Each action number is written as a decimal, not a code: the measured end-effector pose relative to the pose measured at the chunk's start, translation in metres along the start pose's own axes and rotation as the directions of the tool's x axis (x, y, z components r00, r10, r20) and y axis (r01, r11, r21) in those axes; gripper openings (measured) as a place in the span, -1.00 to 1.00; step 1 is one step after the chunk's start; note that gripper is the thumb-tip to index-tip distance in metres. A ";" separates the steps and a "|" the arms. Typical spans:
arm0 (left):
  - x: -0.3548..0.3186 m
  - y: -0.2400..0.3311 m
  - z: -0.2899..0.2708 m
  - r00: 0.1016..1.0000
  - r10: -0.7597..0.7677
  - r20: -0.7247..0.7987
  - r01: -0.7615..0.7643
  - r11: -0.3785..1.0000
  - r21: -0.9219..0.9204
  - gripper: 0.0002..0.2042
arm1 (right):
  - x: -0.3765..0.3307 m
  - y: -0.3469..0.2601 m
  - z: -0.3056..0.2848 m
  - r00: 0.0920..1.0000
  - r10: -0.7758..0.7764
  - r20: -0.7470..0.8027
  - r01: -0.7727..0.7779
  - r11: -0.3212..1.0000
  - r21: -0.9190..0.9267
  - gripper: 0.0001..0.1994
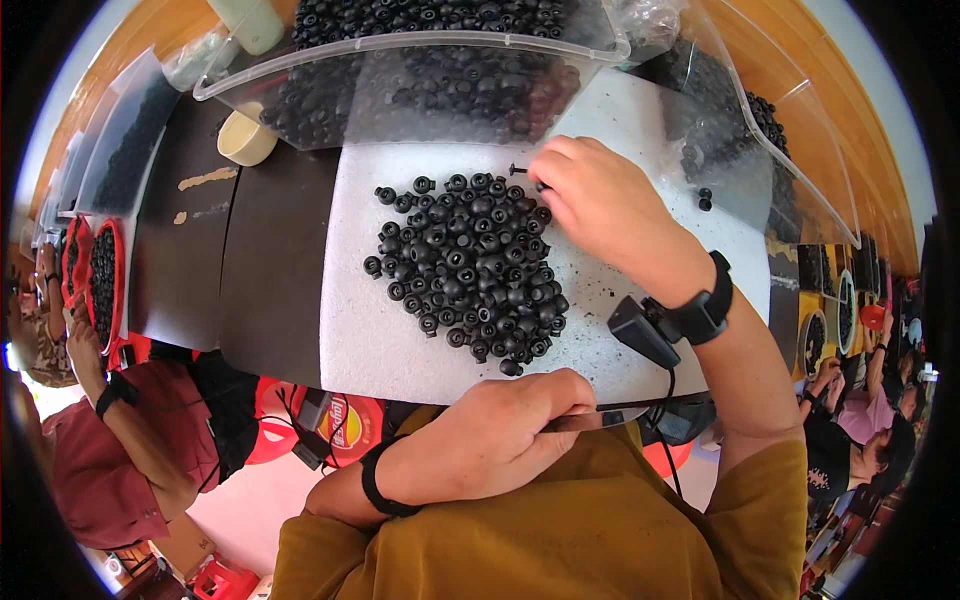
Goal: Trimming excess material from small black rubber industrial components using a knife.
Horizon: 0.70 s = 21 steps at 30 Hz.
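A heap of small round black parts (465, 260), each with a hole or collar, lies on a white foam sheet (350, 330). At the heap's far right edge my right hand (600, 190) is closed in a pinch. A thin black pin-like piece (517, 170) sticks out to the left of its fingertips, and a bit of black shows under them. Close to my body, at the sheet's front edge, my left hand (490, 435) is closed round a flat, shiny metal blade (600, 420) that points right. Its handle is hidden in the fist.
A clear plastic bin (420, 75) full of black parts stands behind the heap, another clear bin (800, 150) at the right. A cream cup (246, 138) rests on the dark table (270, 260). Two loose black pieces (705, 199) lie at right. Co-workers sit on both sides.
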State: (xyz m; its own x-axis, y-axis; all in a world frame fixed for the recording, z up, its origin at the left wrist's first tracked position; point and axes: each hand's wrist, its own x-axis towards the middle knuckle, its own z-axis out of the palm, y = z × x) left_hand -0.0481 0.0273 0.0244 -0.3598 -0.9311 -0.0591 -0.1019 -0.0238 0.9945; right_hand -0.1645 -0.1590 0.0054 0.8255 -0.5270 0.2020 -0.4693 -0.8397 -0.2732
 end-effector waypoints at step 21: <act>0.030 0.028 0.027 0.985 0.063 -0.161 -0.022 0.969 0.247 -0.83 | -0.133 -0.059 -0.051 0.922 0.386 -0.025 0.079 -0.126 0.989 -0.75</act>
State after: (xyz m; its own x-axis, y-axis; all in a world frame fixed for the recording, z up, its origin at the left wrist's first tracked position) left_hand -0.0866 0.0079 0.0483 -0.2118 -0.9772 0.0182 -0.3201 0.0869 0.9434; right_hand -0.2628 -0.0455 0.0426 0.5723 -0.8134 0.1042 0.4349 0.1933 -0.8795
